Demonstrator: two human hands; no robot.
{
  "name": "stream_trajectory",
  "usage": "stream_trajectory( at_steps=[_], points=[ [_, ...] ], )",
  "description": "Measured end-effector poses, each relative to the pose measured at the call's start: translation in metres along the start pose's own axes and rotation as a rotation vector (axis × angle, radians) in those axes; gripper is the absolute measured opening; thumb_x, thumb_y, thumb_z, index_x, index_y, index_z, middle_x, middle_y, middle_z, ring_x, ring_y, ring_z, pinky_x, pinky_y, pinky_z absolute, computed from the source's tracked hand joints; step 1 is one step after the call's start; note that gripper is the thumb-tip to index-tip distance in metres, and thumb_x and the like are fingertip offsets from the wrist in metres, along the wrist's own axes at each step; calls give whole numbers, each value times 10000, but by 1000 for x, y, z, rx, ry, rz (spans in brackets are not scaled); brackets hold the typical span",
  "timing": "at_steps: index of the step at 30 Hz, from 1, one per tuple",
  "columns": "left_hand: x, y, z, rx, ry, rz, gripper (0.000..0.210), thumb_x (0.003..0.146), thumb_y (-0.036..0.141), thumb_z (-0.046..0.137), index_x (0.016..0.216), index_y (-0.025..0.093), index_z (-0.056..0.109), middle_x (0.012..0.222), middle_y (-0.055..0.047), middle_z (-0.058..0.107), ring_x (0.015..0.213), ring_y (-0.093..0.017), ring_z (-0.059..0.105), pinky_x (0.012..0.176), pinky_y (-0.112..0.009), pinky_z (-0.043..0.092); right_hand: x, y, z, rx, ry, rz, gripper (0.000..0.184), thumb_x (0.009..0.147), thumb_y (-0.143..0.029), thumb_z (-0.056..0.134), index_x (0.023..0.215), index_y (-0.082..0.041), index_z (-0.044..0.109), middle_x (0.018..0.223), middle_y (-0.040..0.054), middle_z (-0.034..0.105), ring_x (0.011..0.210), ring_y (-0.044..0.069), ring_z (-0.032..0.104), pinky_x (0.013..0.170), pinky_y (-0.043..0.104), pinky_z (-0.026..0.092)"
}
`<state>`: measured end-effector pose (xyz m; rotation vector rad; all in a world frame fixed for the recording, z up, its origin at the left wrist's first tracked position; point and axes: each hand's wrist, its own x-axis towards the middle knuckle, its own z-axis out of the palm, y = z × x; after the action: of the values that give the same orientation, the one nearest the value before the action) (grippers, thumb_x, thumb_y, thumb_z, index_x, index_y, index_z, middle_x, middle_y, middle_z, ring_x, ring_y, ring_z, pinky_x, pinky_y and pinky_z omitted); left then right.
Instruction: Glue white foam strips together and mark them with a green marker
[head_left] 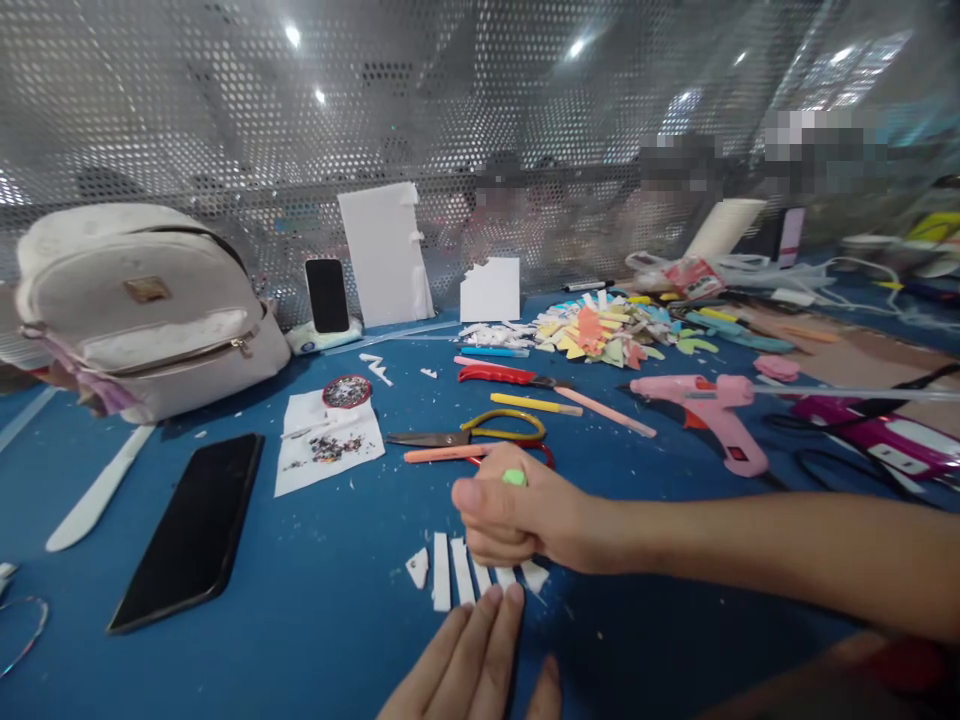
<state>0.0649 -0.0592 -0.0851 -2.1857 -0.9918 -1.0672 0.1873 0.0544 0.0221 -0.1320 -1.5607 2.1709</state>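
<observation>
My right hand is closed in a fist around a thing with a bright green end; the rest of it is hidden in the fingers. Below the fist lies a row of several narrow white strips on the blue table. A small white piece sits at the row's left end. My left hand lies flat, fingers stretched, with its fingertips at the near ends of the strips. Just beyond the fist are scissors with yellow and red handles and an orange pen.
A pink glue gun, a red-handled cutter and a heap of paper scraps lie farther back. Leftward are a black phone, white paper with dark bits, a white knife and a white backpack.
</observation>
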Motion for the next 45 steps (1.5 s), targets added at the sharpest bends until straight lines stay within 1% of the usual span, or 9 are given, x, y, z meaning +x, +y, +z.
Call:
stream_trajectory(
  at_steps=[3,11,15,18,23,34,38,43,45],
  points=[
    [-3,6,11,-20,136,-70,463,1027,110,258,889,226,684,987,-28,779,1090,-111,680,1137,-278,351,3,2,1,12,17,7,657,949,-387,602,446,-168,240,388,-121,203,330,1,169,375,190,122],
    [-2,8,16,11,156,-64,371,1016,124,321,915,211,667,929,-29,785,934,-116,737,1128,-294,366,15,5,3,60,30,3,640,950,-400,599,455,-177,261,391,-121,216,334,11,177,371,193,135],
    [7,1,6,32,173,-44,349,1008,105,326,914,195,650,885,-25,788,889,-124,748,977,-259,516,18,10,4,56,46,9,643,962,-401,581,456,-177,253,388,-122,218,326,6,177,368,191,134],
    [15,-11,-9,8,-114,193,299,999,111,369,1030,195,654,975,-38,781,951,-153,736,788,-223,599,19,12,6,48,30,20,653,960,-416,580,452,-178,246,377,-123,206,321,5,172,360,190,124],
    [20,-19,-20,19,-169,234,337,983,68,345,1075,175,651,1018,-40,774,975,-152,728,793,-217,598,25,10,10,48,9,35,643,967,-415,569,453,-178,264,380,-119,216,330,10,193,365,187,135],
    [12,-12,-13,19,-112,192,183,966,171,499,1081,179,641,1016,-49,772,990,-165,727,844,-219,578,41,14,12,90,-5,46,634,915,-392,635,449,-184,259,386,-122,214,334,13,185,370,201,130],
    [9,-3,-4,27,85,-18,179,976,155,467,972,183,644,916,-32,783,907,-149,747,843,-230,581,46,15,15,109,-28,19,627,933,-391,616,455,-187,265,392,-121,216,339,15,181,375,203,134],
    [10,-3,-1,15,-34,106,242,983,111,434,1002,203,658,948,-26,785,892,-135,749,763,-210,599,51,17,20,114,-47,30,621,925,-366,630,452,-189,270,388,-125,210,343,18,178,381,207,139],
    [6,0,4,20,97,-9,301,1000,97,377,967,195,660,912,-25,786,872,-136,752,799,-222,592,53,18,22,112,-54,20,620,924,-361,633,447,-189,276,392,-123,219,346,19,182,384,209,139]
  ],
)
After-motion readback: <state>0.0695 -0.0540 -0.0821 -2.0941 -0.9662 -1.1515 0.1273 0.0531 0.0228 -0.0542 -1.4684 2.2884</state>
